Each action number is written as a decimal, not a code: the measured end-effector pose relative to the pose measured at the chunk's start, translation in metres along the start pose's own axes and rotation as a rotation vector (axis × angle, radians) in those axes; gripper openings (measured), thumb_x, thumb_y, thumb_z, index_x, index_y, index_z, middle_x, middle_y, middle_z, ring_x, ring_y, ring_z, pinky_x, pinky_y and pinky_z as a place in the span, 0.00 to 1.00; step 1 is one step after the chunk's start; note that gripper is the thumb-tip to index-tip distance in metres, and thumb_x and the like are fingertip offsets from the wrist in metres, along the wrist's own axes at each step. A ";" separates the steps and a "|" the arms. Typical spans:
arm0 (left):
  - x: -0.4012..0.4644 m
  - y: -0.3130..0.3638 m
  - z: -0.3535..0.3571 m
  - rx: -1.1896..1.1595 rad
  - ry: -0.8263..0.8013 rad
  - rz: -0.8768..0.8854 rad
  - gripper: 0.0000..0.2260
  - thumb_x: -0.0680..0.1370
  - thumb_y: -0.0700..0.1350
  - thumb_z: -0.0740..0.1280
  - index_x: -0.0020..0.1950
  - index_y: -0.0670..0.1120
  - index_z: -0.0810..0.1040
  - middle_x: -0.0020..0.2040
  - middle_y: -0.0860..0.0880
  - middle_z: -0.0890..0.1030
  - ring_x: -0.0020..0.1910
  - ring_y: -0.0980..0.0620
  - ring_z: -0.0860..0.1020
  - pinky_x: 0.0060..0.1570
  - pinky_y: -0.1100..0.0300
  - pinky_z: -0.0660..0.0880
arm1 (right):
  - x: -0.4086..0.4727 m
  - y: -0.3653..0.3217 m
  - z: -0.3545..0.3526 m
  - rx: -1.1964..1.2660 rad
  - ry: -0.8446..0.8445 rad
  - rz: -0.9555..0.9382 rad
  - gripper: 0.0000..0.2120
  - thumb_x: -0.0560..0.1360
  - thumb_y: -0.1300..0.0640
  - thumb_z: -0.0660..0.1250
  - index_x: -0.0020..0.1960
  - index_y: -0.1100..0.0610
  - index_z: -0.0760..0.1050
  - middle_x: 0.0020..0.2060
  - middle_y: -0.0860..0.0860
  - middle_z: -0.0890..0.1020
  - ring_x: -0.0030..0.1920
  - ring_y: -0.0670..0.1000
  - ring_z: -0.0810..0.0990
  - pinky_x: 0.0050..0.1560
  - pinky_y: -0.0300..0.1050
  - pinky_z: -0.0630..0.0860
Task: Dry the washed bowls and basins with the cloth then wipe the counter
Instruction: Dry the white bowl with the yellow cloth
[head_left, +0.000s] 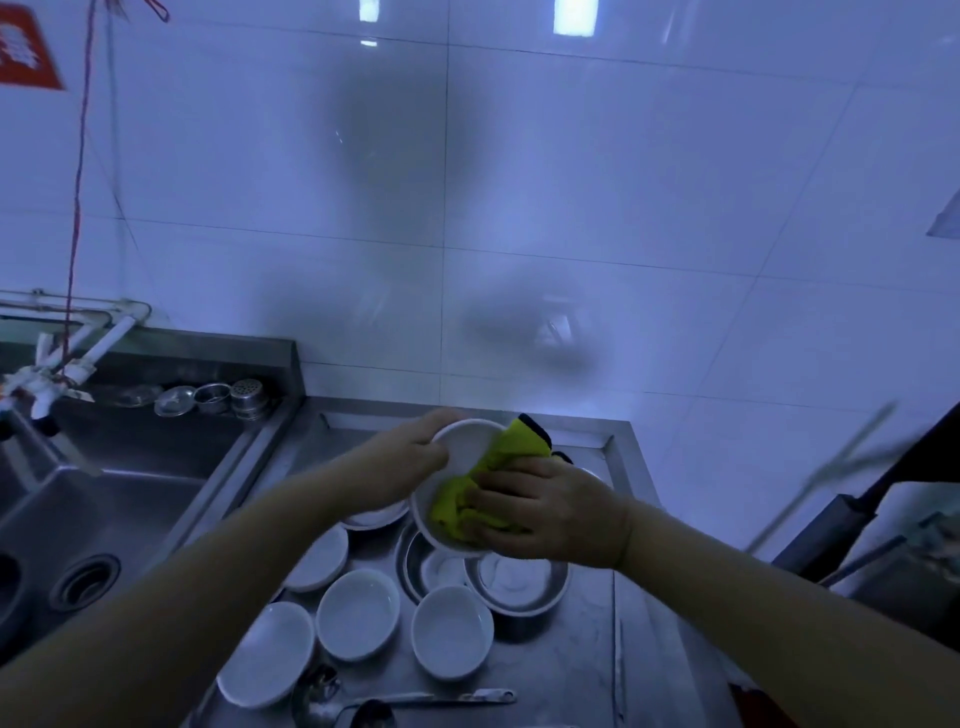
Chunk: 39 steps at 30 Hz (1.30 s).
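Observation:
My left hand (410, 460) grips the far rim of a white bowl (465, 444), held tilted above the steel counter (631, 613). Inside that bowl my right hand (540, 512) presses a bunched yellow cloth (511, 452), fingers curled over it; a dark-edged corner of the cloth sticks up past the rim. Below on the counter lie several more white bowls, among them one (357, 613) near the middle and one (451, 631) to its right. Two steel basins (519, 582) sit under my hands, partly hidden.
A steel sink (119, 499) with a drain lies to the left, small metal strainers (213, 397) on its back ledge and white pipes above. Ladles (395, 701) rest at the counter's front. Dark equipment (857, 525) stands at the right. A tiled wall is behind.

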<state>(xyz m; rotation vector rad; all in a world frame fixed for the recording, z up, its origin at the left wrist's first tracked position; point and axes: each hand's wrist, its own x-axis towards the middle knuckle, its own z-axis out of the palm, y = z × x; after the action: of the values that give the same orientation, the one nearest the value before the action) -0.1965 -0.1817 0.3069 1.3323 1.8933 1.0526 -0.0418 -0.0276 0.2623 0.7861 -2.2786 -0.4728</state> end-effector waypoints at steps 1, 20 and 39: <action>0.002 0.004 -0.005 0.026 -0.042 -0.024 0.19 0.74 0.36 0.58 0.59 0.56 0.73 0.55 0.48 0.77 0.52 0.51 0.76 0.53 0.54 0.74 | 0.001 0.002 -0.001 0.003 -0.004 -0.008 0.05 0.77 0.59 0.69 0.51 0.55 0.82 0.50 0.55 0.84 0.50 0.55 0.83 0.51 0.50 0.79; -0.020 0.008 -0.004 0.927 0.099 0.507 0.18 0.65 0.46 0.77 0.53 0.51 0.79 0.47 0.55 0.80 0.46 0.59 0.77 0.45 0.71 0.74 | 0.003 -0.004 -0.032 0.360 0.026 0.614 0.16 0.70 0.61 0.74 0.57 0.63 0.80 0.56 0.57 0.81 0.56 0.55 0.79 0.62 0.47 0.73; 0.000 0.003 0.043 -1.028 0.295 -0.096 0.05 0.76 0.34 0.61 0.49 0.37 0.75 0.39 0.41 0.81 0.35 0.49 0.80 0.34 0.60 0.79 | 0.030 -0.048 0.007 0.341 0.371 0.987 0.19 0.78 0.50 0.62 0.66 0.57 0.74 0.66 0.50 0.71 0.67 0.51 0.67 0.67 0.50 0.66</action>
<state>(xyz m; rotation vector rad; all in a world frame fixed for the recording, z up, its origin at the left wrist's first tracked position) -0.1602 -0.1697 0.2874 0.4964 1.2104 1.8700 -0.0455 -0.0825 0.2465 -0.1630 -2.0880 0.4832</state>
